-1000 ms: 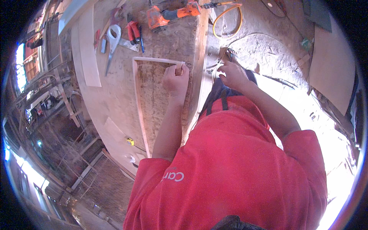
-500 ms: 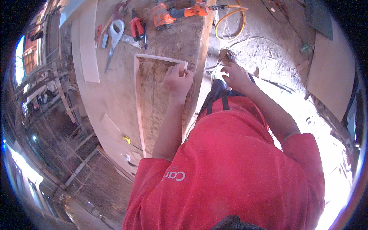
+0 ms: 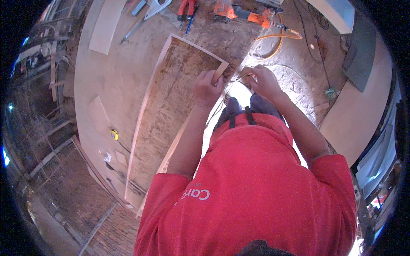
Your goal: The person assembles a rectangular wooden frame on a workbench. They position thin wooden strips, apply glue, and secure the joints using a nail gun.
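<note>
Your left hand (image 3: 208, 87) is closed around the near corner of the long shallow wooden frame (image 3: 171, 106), fingers wrapped over the thin end rail where it meets the side rail. The frame lies flat on the workbench (image 3: 106, 85), and its long axis runs from that corner away to your lower left, so nearly all of its length sits on the left-hand side of your grip. Your right hand (image 3: 263, 81) is just beside the same corner, pinched shut on something small and thin (a nail or a pencil, too small to tell), its tip pointing toward the rail end. The left hand is the one on the wood; the right is near but apart. Orange power tools (image 3: 232, 10) and a coiled hose (image 3: 277, 40) lie well beyond, at the bench's far end.
</note>
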The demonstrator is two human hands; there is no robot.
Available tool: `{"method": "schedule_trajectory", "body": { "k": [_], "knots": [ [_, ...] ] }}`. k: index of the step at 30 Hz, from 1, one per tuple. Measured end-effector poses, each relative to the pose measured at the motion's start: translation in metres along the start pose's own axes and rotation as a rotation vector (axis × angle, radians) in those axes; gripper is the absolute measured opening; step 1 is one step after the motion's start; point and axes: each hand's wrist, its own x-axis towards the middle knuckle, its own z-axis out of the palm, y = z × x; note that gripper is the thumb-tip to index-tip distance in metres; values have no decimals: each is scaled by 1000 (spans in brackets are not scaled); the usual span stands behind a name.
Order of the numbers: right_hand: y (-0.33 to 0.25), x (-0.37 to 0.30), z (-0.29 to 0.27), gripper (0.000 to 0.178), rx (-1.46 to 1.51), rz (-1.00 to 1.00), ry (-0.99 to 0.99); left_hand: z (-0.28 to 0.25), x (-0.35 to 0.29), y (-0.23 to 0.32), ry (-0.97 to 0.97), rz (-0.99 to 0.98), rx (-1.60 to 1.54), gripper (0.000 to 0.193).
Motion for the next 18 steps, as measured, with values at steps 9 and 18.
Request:
{"method": "schedule_trajectory", "body": {
  "k": [9,18],
  "knots": [
    [-2,88,-70,20,-242,-281,631,-17,-47,-44,-114,-193,-96,22],
    [3,147,-95,26,-461,-466,675,-33,-50,-58,-317,-305,-72,26]
  ]
}}
